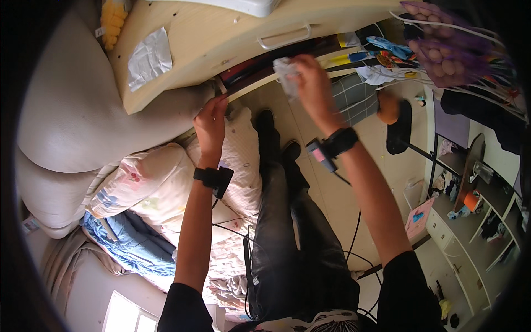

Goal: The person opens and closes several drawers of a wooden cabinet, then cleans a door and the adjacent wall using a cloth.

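My right hand (313,85) holds a crumpled white tissue or cloth (286,76), blurred by motion, over an open drawer of a light wooden cabinet (207,54). At the near left corner of that drawer, the fingertips of my left hand (210,122) close on the pale drawer edge (244,92). Something dark red (249,72) shows inside the drawer; what it is I cannot tell. A white handle (286,38) sits on the drawer front above the opening. Both wrists wear black straps with small devices.
Crumpled silvery paper (150,58) lies on the cabinet top. A bed with patterned pillows (145,176) stands left, beside a padded grey headboard (74,103). Purple net bags of round items (444,62) and white cables hang at right. A black cable (357,224) trails by my legs.
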### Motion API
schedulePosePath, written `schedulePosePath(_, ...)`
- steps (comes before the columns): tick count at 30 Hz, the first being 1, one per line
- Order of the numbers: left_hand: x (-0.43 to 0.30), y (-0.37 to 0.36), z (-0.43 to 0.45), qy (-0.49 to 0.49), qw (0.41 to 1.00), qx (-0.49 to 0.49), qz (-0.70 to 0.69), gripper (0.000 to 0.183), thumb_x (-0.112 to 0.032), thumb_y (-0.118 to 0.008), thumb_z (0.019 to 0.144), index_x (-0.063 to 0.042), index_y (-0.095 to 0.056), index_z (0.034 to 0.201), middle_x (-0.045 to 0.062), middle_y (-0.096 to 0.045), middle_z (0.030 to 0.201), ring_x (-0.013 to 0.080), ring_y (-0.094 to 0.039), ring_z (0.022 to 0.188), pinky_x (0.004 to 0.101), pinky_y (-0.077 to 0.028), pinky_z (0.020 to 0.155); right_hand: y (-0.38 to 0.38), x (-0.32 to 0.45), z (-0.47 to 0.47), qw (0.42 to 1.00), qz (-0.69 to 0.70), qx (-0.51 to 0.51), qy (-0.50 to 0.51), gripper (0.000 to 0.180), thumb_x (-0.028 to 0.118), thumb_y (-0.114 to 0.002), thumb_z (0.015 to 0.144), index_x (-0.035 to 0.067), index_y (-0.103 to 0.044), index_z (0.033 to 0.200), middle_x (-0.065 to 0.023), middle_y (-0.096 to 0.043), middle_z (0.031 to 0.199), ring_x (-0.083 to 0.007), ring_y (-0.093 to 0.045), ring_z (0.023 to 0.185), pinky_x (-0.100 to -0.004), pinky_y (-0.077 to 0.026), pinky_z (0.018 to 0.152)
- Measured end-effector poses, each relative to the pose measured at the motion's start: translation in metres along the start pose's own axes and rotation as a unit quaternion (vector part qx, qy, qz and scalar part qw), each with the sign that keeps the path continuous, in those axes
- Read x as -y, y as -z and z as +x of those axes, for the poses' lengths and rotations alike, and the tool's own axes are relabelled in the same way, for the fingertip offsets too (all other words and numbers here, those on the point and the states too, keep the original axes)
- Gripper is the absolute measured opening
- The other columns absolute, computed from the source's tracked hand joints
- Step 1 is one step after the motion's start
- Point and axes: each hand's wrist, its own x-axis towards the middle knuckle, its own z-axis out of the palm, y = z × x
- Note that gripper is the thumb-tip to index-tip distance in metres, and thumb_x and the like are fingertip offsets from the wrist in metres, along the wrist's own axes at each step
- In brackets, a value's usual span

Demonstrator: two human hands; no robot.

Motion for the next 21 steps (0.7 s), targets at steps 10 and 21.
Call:
schedulePosePath(10,0.015,-0.022,-0.008,-0.087,0.994,-0.052,-0.037,0.016,0.002,-0.053,0.085,-0.005,-0.055,0.099,0.016,-0.064,0.081,0.0345,-0.062,0.074,0.0375,-0.048,0.064,0.050,-0.065,0.016,0.996,-0.054,-0.022,0.065,0.029,0.005,-0.071,0.074,-0.002,-0.059,0.099,-0.0190,-0.063,0.092,-0.0385,-0.059,0.085,-0.0355,-0.048,0.074)
schedulePosePath(21,0.032,-0.032,-0.060,-0.085,0.992,-0.054,-0.070,0.023,0.002,-0.056,0.084,-0.006,-0.059,0.105,0.018,-0.066,0.092,0.0356,-0.064,0.083,0.0364,-0.051,0.067,0.059,-0.066,-0.048,0.996,-0.085,0.030,0.021,0.034,0.005,-0.066,0.083,-0.003,-0.055,0.114,-0.0126,-0.059,0.110,-0.0221,-0.057,0.096,-0.0289,-0.045,0.083)
